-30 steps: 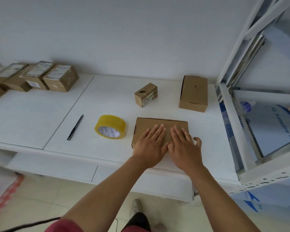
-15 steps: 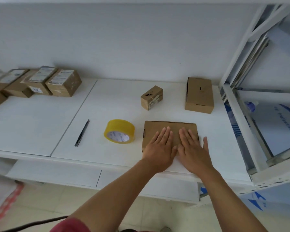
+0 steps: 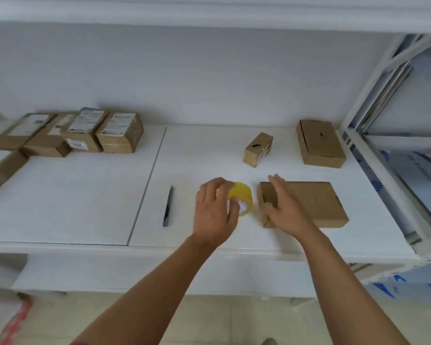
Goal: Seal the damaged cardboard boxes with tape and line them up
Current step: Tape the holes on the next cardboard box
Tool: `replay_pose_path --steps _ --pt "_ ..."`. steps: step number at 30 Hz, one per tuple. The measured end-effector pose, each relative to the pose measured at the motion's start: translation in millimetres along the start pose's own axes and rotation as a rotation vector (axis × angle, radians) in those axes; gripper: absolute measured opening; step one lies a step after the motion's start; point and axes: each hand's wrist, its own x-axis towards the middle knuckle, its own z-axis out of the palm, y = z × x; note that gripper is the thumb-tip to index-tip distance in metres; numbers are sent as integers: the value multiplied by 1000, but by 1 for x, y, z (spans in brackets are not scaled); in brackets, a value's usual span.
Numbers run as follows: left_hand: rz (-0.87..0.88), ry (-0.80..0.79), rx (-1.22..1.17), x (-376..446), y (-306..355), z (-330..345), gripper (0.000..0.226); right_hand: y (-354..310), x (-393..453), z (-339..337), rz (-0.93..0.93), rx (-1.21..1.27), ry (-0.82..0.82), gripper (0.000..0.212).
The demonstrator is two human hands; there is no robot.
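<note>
The left hand (image 3: 213,212) has left the flat box (image 3: 306,202) and reached the tape roll (image 3: 241,197); the right hand (image 3: 285,207) slid to its left end.

A dark pen (image 3: 168,206) lay on the white table (image 3: 72,200), just left of where the hands worked. A white metal rack (image 3: 373,100) stood off to their right, blue-printed sheets (image 3: 418,180) on its shelf.

Layout on the table (image 3: 85,195).
Pen (image 3: 168,206) centre-left; tape (image 3: 243,197) right of it; flat box (image 3: 309,202) further right; box row (image 3: 85,133) upper left.
</note>
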Motion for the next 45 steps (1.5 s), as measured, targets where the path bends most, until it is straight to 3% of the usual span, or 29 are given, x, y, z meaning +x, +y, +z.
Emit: replay_pose_path --steps 2,5,8,11,15,17,19,23,30,40,42,45 --pt "-259 -27 -84 -3 -32 -14 32 -19 5 19 -14 55 -57 77" --pt "-544 -320 -112 -8 -69 -22 47 -33 16 33 29 57 -78 82" --pt "-443 -630 70 -22 -88 -13 57 -40 26 38 59 -5 -99 68" --pt "-393 -667 145 -24 -90 -5 58 -41 30 39 68 -78 -89 43" --pt "-459 -743 59 -13 -88 -2 71 -45 28 34 1 -97 -16 40" --pt "-477 -753 -43 -7 -84 -1 82 -52 29 29 -79 -135 22 41" --pt "-525 -760 -132 1 -83 1 79 -59 31 24 -137 -198 23 42" --pt "-698 -658 -551 14 -90 -1 32 -64 35 17 -128 -259 -17 41" --pt "-663 -734 -414 19 -109 1 27 -57 39 9 -151 -262 -43 42" --pt "-471 -819 -56 29 -114 -1 12 -37 36 5 -205 -150 -27 42" --pt "-440 -785 -103 34 -104 -7 18 -32 34 5 -193 -73 2 42" --pt "-436 -599 -379 62 -75 -20 32 -29 36 -12 -98 171 135 41"
